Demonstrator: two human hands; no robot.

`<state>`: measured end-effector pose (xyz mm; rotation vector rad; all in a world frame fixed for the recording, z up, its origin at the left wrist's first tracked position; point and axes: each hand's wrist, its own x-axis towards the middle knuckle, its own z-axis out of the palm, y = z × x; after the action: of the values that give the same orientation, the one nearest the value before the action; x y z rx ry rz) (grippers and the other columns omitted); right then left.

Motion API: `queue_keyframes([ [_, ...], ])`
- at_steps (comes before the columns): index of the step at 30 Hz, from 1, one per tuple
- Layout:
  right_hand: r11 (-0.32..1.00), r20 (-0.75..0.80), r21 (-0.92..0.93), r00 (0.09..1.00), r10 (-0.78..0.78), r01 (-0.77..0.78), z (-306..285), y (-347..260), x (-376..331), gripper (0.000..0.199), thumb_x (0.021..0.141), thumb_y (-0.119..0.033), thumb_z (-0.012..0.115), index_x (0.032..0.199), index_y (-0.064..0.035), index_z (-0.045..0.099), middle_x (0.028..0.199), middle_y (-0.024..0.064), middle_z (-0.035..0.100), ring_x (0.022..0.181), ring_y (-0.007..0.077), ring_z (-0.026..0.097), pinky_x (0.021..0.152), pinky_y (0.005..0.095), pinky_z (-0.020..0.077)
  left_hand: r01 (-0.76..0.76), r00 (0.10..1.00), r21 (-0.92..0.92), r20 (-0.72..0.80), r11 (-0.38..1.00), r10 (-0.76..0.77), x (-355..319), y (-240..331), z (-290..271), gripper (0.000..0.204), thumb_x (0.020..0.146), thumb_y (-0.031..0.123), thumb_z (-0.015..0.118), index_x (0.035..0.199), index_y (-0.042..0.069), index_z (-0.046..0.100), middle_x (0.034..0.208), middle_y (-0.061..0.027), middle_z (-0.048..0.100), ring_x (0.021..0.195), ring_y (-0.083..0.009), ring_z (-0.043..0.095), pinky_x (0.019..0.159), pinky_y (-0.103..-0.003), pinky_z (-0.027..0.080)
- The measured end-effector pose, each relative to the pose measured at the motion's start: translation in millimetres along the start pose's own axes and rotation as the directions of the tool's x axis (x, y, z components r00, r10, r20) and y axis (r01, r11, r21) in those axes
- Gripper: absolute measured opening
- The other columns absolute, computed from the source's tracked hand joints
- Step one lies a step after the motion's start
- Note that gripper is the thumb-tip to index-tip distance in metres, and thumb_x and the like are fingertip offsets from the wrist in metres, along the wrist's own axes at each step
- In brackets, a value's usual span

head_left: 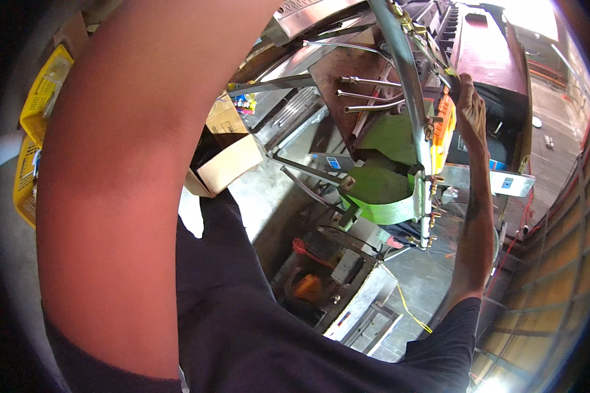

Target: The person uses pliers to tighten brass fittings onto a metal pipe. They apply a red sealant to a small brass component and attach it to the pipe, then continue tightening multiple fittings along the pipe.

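My right hand [472, 108] is raised at the upper right, beside a long metal pipe [410, 78] fitted with several small brass valves [429, 128]. Its fingers look curled in close to a brass fitting [450, 71]; what they grip, if anything, is hidden. Just left of that hand, an orange slotted part [444, 128] shows behind the pipe. My left forearm [131, 170] sweeps up very near the camera, and its hand is beyond the top edge. Below the pipe is a green metal piece with a curved rim [380, 209].
Several thin metal tubes [373, 106] jut out near the pipe. An open cardboard box [233, 164] stands left of centre, and yellow plastic baskets [27, 170] lie at far left. A mesh fan guard [449, 229] is beneath my right arm. A yellow cord [410, 308] trails on the floor.
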<state>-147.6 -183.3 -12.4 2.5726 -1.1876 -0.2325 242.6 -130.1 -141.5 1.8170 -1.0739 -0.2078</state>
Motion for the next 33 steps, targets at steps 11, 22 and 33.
queue_keyframes([
  [11,0.954,0.028,0.189,0.973,0.231,-0.232,-24.0,-52.6,-43.4,0.081,0.109,-0.060,0.017,0.126,0.0025,0.065,0.113,0.0279,0.070,0.106,0.0408,0.067,0.098,0.0459,0.0465,0.014,0.994,-0.140,-0.103,0.990,-0.029,-20.0,7.7,-3.3,0.038,0.097,0.028,0.052,0.117,0.005,0.075,0.118,-0.0189,0.074,0.112,-0.0326,0.071,0.093,-0.044,0.057],
  [22,0.923,0.090,0.165,0.937,0.337,-0.347,-40.0,-81.7,-72.1,0.075,0.110,-0.059,0.017,0.118,0.0033,0.057,0.088,0.0279,0.058,0.078,0.0306,0.050,0.082,0.0452,0.0446,-0.004,0.991,-0.243,-0.134,0.970,-0.030,-13.7,8.4,9.2,0.030,0.096,0.019,0.054,0.107,0.003,0.077,0.110,-0.0192,0.075,0.103,-0.0315,0.074,0.086,-0.043,0.060],
  [33,0.894,0.101,0.139,0.905,0.414,-0.425,-43.3,-95.4,-88.6,0.073,0.110,-0.057,0.017,0.120,0.0031,0.058,0.096,0.0323,0.065,0.089,0.0478,0.063,0.083,0.0515,0.0459,-0.036,0.998,-0.210,-0.055,0.977,0.025,-17.2,9.6,1.6,0.026,0.095,0.016,0.055,0.097,0.004,0.078,0.097,-0.0181,0.077,0.089,-0.0322,0.077,0.077,-0.044,0.061],
])
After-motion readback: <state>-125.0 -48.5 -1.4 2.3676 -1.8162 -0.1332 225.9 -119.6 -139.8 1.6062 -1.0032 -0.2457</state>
